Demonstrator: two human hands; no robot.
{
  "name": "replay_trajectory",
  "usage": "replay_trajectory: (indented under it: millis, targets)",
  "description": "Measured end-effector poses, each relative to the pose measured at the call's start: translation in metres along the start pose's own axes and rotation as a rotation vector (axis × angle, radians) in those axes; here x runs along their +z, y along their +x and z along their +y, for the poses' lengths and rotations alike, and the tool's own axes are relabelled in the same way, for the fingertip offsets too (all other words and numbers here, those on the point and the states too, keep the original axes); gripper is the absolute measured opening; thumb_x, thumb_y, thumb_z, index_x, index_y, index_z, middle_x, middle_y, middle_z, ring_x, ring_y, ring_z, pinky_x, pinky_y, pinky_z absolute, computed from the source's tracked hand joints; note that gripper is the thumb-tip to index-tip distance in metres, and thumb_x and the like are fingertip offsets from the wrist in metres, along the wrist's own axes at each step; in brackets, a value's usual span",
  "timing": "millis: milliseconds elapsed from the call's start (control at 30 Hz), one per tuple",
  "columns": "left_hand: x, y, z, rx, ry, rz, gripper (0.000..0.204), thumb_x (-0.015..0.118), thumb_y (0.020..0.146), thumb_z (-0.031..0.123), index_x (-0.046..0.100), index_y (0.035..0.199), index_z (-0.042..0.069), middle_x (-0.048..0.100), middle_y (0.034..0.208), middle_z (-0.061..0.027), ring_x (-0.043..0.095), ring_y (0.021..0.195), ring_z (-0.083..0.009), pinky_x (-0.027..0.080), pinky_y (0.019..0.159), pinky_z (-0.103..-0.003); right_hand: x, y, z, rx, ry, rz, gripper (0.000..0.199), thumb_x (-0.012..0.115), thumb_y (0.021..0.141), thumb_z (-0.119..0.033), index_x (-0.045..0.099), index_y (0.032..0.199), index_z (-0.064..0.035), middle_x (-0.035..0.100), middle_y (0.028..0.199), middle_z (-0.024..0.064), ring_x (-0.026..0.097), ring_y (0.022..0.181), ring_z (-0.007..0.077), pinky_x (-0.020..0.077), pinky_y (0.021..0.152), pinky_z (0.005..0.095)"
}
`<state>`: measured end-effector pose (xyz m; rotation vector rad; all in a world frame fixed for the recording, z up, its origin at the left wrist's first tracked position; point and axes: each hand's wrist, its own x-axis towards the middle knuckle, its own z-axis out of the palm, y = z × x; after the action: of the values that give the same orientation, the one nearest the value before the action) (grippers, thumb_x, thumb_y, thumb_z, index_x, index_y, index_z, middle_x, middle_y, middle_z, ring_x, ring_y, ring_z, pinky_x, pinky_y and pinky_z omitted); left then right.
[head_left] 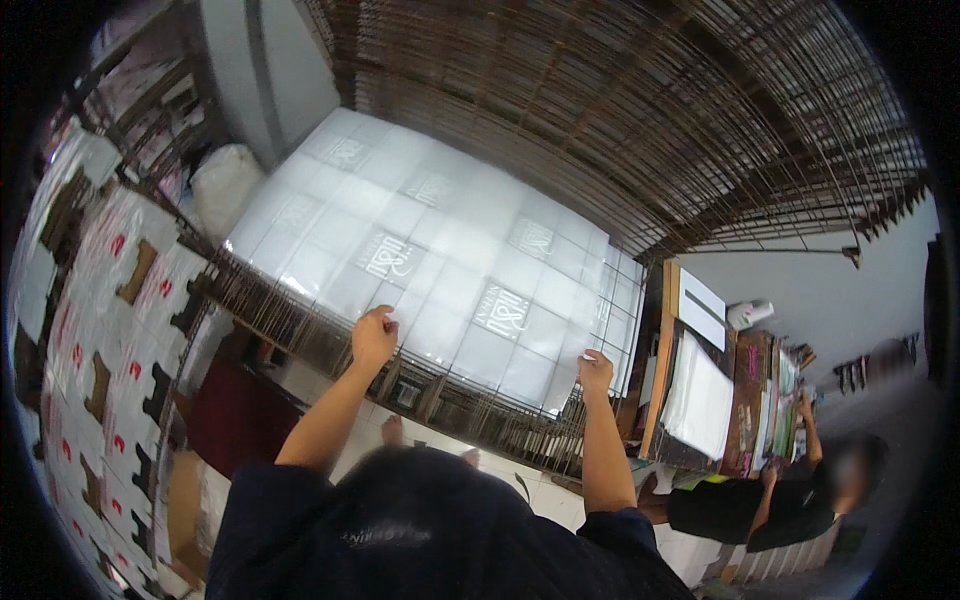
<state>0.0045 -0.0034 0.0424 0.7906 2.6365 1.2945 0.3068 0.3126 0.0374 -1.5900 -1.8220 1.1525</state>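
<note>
Clear, frosty plastic sheets (pixel 455 330) with white printed designs lie spread in rows over a wire drying rack (pixel 628 300). At the near edge, my left hand (pixel 375 338) is closed, its fingers curled and pinching the edge of a sheet. Farther right along the same edge, my right hand (pixel 595 370) pinches a sheet near its corner, thumb and fingers pressed together. Whether both hands hold one sheet or two overlapping ones is hard to tell. The rack's wires show through the plastic.
Raised wire racks (pixel 600 110) slant over the far side. To the right stands a wooden worktable (pixel 745 400) with a stack of white sheets (pixel 697 400). A co-worker (pixel 770 505) in dark clothes reaches over it. Plastic-wrapped stacks (pixel 110 370) fill the left.
</note>
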Motion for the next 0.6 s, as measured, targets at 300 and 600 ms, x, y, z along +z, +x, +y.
replay_trajectory:
  millis: [300,600]
  targets:
    - [0.002,0.001,-0.004,0.078,0.035,0.005,0.028,0.067,0.069,0.008,0.062,0.095,0.001,0.062,0.07,-0.0132,0.062,0.064,-0.027,0.048,0.061,-0.037,0.008,0.012,0.03,-0.172,-0.091,0.11,0.026,0.068,0.071,-0.008,0.064,0.096,-0.0019,0.06,0.069,0.007,0.057,0.057,0.014,0.0463,0.047,0.0273]
    - [0.004,0.0,-0.007,0.095,0.045,-0.002,0.024,0.065,0.07,0.007,0.062,0.094,0.002,0.063,0.071,-0.0117,0.061,0.061,-0.0252,0.048,0.059,-0.035,0.009,-0.001,0.019,-0.181,-0.126,0.166,0.025,0.068,0.068,-0.011,0.065,0.092,-0.0034,0.065,0.071,0.0118,0.062,0.063,0.0216,0.0488,0.061,0.032]
